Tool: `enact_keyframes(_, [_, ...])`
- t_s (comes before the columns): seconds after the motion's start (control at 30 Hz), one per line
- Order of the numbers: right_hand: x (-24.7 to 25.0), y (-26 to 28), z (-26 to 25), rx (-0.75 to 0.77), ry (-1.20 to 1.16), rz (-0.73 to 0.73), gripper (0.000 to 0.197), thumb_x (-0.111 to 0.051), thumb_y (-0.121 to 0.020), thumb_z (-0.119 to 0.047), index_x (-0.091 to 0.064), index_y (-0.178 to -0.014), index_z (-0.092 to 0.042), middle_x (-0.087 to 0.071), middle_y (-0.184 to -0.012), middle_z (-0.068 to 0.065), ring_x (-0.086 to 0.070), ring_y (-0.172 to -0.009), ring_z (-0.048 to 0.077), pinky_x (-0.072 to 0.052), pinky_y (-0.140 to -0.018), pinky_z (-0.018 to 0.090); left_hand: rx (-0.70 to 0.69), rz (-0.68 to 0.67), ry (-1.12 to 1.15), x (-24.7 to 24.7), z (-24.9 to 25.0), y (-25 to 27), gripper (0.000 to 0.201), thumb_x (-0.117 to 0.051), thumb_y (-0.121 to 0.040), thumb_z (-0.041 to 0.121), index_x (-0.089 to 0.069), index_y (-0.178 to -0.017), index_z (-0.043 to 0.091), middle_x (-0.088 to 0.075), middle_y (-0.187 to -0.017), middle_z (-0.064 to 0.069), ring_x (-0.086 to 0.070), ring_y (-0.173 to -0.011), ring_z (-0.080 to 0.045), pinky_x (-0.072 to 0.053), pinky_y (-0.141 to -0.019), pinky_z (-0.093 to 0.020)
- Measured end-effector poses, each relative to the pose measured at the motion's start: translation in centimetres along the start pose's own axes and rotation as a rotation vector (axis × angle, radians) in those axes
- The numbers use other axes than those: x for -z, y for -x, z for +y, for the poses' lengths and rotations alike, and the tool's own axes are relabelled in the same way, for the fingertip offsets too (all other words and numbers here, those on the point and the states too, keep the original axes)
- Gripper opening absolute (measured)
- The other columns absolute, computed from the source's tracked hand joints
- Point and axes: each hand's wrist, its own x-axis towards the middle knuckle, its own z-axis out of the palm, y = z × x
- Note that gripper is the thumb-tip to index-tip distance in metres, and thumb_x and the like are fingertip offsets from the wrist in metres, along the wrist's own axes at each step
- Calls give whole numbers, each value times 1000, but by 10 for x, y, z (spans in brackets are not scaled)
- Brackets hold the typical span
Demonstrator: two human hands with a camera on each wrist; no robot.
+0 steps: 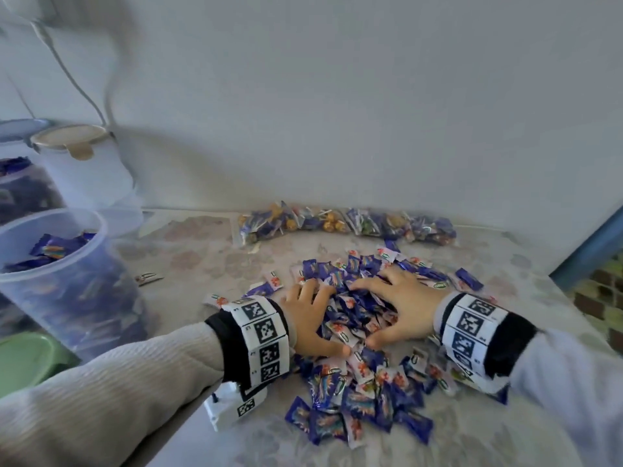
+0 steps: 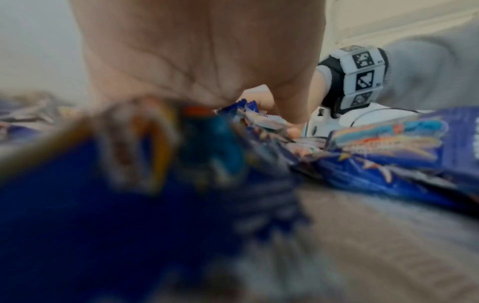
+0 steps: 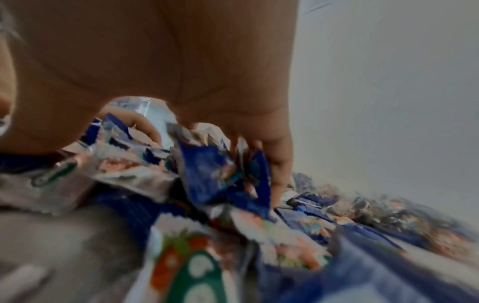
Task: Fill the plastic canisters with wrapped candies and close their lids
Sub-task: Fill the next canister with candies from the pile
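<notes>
Both hands are cupped inward over the pile of wrapped candies (image 1: 350,328), the left hand (image 1: 312,318) and right hand (image 1: 401,303) with fingers curled round a heap between them, thumbs nearly meeting. The step looks like gathering a double handful; next it must be lifted together and carried to the open canister (image 1: 64,281) at the table's (image 1: 202,257) left edge, already partly filled, lid still to close. Wrappers are blue or white with a green oval logo; the writing is unreadable.
</notes>
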Motion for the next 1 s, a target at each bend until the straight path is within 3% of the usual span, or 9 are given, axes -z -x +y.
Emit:
enact_keyframes(0.17, [5, -8, 2, 32, -15, -1, 84, -74, -73, -51, -19, -137, -50, -29, -129, 5, -41, -120, 30, -41, -98, 45, 51, 195, -34, -11, 14, -3, 77, -46, -85, 61, -14, -142, 21, -22, -143, -7, -22, -133, -26, -32, -102, -40])
enact_keyframes(0.27, [13, -10, 3, 72, -41, 2, 64, -64, -84, -47, -27, -135, -44, -37, -125, 5, -46, -114, 28, -42, -96, 42, 82, 168, -10, -10, 15, -7, 63, -46, -90, 48, -17, -140, 23, -24, -142, -10, -30, -130, -29, -36, -101, -42])
enact_keyframes(0.43, [22, -11, 10, 162, -208, 141, 15, -56, -92, -35, -46, -102, -42, -58, -114, 2, -56, -102, 25, -44, -90, 38, 42, 114, 140, 6, -3, -10, 17, -36, -97, 33, -29, -105, 20, -59, -105, -15, -59, -87, -33, -49, -81, -44])
enact_keyframes(0.5, [24, -12, 12, 171, -250, 184, 13, -56, -91, -35, -48, -93, -46, -62, -111, 3, -60, -96, 30, -46, -87, 39, 33, 149, 230, 7, -6, -7, 13, -35, -98, 29, -27, -97, 18, -59, -85, -13, -58, -75, -30, -49, -72, -39])
enact_keyframes(0.57, [27, -11, 10, 195, -307, 232, 11, -56, -92, -33, -54, -103, -37, -57, -120, -8, -58, -104, 20, -41, -90, 29, 33, 196, 299, 8, -6, -2, 10, -34, -99, 24, -27, -97, 16, -50, -71, -7, -49, -63, -24, -39, -60, -32])
enact_keyframes(0.63, [32, -12, 7, 216, -359, 295, 15, -57, -93, -28, -57, -107, -25, -50, -120, -16, -47, -112, 7, -31, -89, 19, 31, 276, 354, 14, -7, 5, 8, -33, -100, 20, -28, -98, 14, -44, -65, -1, -41, -56, -19, -33, -55, -30])
enact_keyframes(0.73, [42, -13, -3, 244, -453, 367, 11, -60, -90, -29, -58, -100, -28, -54, -123, -12, -46, -116, 8, -31, -92, 24, 19, 443, 388, 32, -14, 25, 7, -34, -99, 19, -32, -101, 13, -43, -66, 3, -39, -55, -12, -30, -50, -17])
enact_keyframes(0.87, [53, -14, -27, 293, -575, 371, 11, -62, -90, -24, -61, -100, -21, -49, -117, -17, -42, -110, 0, -25, -91, 21, 22, 618, 451, 64, -31, 63, 9, -32, -100, 23, -31, -103, 15, -52, -73, -5, -49, -62, -22, -41, -58, -26])
enact_keyframes(1.0, [58, -23, -56, 386, -648, 374, 4, -63, -89, -20, -61, -89, -23, -57, -103, -12, -54, -97, 6, -39, -84, 24, 51, 867, 476, 94, -62, 109, 5, -34, -99, 17, -31, -98, 13, -46, -70, -1, -46, -63, -22, -43, -65, -37])
